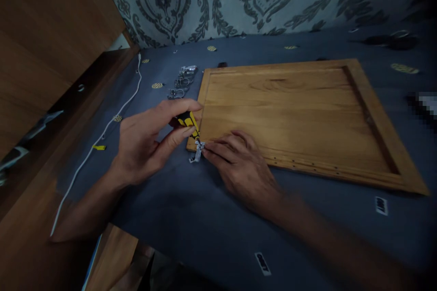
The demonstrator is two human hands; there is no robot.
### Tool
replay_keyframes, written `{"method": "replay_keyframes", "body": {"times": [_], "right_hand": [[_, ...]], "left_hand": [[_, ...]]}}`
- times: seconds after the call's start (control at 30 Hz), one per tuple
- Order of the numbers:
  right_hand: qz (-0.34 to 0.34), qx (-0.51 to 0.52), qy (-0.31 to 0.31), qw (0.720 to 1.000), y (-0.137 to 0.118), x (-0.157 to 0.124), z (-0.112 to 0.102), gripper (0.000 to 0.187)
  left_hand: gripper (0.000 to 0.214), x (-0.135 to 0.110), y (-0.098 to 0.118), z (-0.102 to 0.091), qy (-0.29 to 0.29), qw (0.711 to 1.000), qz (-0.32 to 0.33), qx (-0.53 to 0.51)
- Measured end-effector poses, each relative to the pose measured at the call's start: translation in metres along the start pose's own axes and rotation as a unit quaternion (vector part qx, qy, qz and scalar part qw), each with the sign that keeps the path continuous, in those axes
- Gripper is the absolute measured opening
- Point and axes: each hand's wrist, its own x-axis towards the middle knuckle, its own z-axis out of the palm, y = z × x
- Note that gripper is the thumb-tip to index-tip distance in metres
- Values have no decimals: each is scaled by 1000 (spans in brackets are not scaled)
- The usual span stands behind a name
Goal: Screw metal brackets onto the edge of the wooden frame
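Note:
A yellow and black screwdriver (191, 123) is gripped between the thumb and fingers of my left hand (146, 138). Its tip points down at a small metal hinge (198, 151) on the near left corner of a wooden panel (273, 109). My right hand (241, 163) lies low over the panel's near edge, and its fingertips hold the hinge from the right side. The thumb of this hand is mostly hidden. Part of the hinge sticks out past the panel's edge, towards me.
Several metal hinges (182, 82) lie beyond my left hand. A white cable (85, 159) with a yellow tag (99, 148) runs down the left of the blue patterned cloth (205, 218). Wooden furniture (54, 22) stands at left. A dark object (392, 41) lies far right.

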Motion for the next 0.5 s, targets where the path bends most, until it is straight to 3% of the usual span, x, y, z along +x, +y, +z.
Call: {"method": "replay_keyframes", "body": {"times": [0.1, 0.3, 0.5], "right_hand": [[-1, 4, 0, 1000, 0, 1, 0, 27], [-1, 7, 5, 1000, 0, 0, 1, 27], [-7, 7, 13, 1000, 1, 0, 2, 26]], "left_hand": [[28, -2, 0, -2, 7, 1000, -19, -23], [23, -5, 1, -6, 113, 990, -63, -57], [33, -7, -2, -1, 61, 993, -67, -70]]}}
